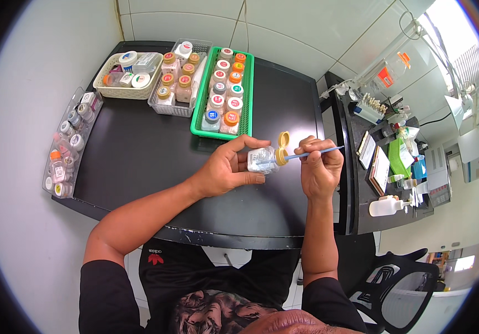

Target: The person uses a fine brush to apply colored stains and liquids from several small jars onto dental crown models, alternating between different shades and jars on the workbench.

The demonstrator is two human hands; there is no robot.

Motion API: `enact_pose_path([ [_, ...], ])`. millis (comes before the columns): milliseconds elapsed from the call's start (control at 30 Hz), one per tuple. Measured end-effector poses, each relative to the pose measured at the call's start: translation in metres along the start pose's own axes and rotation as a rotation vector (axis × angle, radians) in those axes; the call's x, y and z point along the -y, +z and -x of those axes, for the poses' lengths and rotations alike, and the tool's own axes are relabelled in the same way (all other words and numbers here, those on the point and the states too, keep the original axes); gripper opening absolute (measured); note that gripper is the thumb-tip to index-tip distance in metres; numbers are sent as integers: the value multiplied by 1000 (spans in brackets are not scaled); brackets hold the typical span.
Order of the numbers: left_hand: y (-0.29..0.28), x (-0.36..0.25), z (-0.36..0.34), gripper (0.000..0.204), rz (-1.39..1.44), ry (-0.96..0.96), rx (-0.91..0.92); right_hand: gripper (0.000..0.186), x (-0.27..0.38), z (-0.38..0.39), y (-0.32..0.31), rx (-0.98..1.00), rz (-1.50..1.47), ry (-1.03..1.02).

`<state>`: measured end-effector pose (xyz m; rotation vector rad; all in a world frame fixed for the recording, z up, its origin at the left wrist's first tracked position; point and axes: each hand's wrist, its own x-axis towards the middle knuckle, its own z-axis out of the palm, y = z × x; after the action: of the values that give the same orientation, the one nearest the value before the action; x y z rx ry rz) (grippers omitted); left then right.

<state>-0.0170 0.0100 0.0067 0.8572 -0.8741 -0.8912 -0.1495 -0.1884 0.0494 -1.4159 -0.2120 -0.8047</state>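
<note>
A small clear jar (259, 161) with a white label lies tilted sideways in my left hand (225, 170), its yellow flip cap (283, 138) raised. My right hand (320, 170) pinches a thin blue stick (331, 148), which reaches through the jar's mouth and shows faintly inside. Both hands are over the dark desk (139, 161), just in front of a green tray (194, 122) holding several lidded jars with white, orange and blue tops.
At the back left are a clear basket (169, 111) of jars and a cream basket (125, 93) of containers. A long clear tray (50, 190) of pots lines the left edge. A side counter (362, 222) holds brushes, cases and a pump bottle (385, 207), with a black chair (401, 298) below it.
</note>
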Motion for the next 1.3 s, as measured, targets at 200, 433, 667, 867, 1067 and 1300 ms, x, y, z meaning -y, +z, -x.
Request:
enact_pose_path([
  [200,1,-3,-1,67,16,-85,20,20,-1,0,-5,-89,27,-11],
  [433,-2,-4,0,60,32,-52,-13,18,-1,-2,-4,-161,17,-133],
  [667,-2,0,2,52,60,44,-48,10,-1,1,7,26,181,-51],
  [867,-2,9,-9,62,-29,11,-26,10,15,0,4,23,254,59],
  [1067,-11,19,4,75,-152,48,-139,5,-5,-4,9,9,90,48],
  [1300,-2,31,0,80,-135,-43,-126,9,1,3,-1,-67,294,-68],
])
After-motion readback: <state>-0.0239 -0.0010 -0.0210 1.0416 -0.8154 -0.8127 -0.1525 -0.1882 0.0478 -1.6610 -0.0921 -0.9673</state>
